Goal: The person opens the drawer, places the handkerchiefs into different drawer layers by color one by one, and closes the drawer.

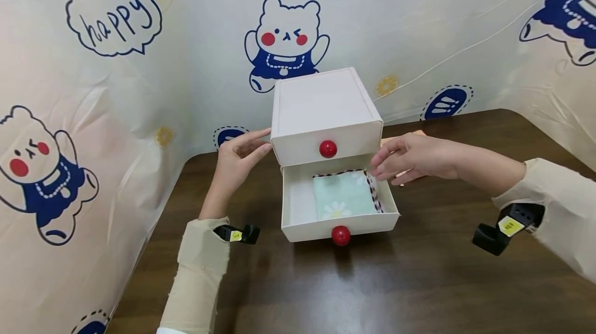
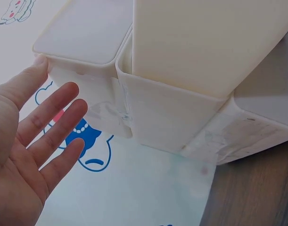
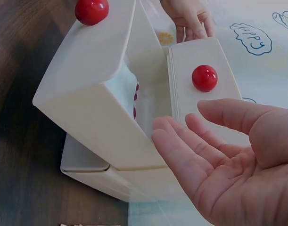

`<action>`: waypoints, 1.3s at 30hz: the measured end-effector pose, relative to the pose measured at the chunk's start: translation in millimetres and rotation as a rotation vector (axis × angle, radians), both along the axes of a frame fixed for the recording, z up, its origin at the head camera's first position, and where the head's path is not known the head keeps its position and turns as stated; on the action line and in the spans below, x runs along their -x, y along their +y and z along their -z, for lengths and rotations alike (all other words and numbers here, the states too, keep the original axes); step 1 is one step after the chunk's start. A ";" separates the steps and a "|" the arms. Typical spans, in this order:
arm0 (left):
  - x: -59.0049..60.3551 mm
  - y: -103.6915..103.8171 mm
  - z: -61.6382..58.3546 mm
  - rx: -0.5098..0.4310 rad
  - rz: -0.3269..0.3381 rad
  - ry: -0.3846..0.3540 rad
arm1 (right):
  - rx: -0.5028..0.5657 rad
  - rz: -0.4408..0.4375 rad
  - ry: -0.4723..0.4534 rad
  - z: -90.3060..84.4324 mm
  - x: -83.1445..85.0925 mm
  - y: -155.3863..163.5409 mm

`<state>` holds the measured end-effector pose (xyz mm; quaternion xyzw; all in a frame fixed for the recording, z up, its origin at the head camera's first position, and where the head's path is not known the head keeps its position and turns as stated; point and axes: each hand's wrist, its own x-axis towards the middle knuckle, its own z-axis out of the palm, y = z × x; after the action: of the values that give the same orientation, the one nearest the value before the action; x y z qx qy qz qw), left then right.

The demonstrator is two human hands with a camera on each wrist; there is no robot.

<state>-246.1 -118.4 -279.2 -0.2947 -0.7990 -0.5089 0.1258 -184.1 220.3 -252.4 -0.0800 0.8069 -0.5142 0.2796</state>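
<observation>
Fingers apart, the left hand (image 1: 236, 162) touches the left side of the white two-drawer cabinet (image 1: 326, 101), near the middle of the wooden table's (image 1: 410, 277) far edge. Likewise spread, the right hand (image 1: 410, 158) hovers by the right rim of the pulled-out lower drawer (image 1: 298, 197); contact is unclear. Inside it, toward the right wall, lies a folded mint-green daisy-print cloth (image 1: 342, 197).
</observation>
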 end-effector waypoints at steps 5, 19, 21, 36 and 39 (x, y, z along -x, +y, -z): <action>-0.1 -1.0 1.6 -0.004 0.003 -0.007 | -0.032 0.007 0.014 -0.7 -3.5 6.6; -3.1 -1.4 -0.7 0.009 -0.003 -0.009 | 0.007 -0.016 -0.016 3.9 -10.5 20.2; -3.3 -1.4 -0.7 0.013 -0.004 -0.003 | 0.014 -0.024 -0.012 5.2 -11.4 22.7; 0.0 -1.6 1.4 -0.010 0.011 -0.006 | 0.022 -0.011 -0.029 17.3 -22.0 31.2; -0.4 -1.3 1.0 -0.014 0.017 -0.008 | 0.026 -0.010 -0.035 20.5 -24.0 32.1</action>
<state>-245.7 -119.7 -280.2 -0.2987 -0.7933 -0.5167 0.1205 -160.1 252.4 -273.0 -0.0788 0.7947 -0.5245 0.2952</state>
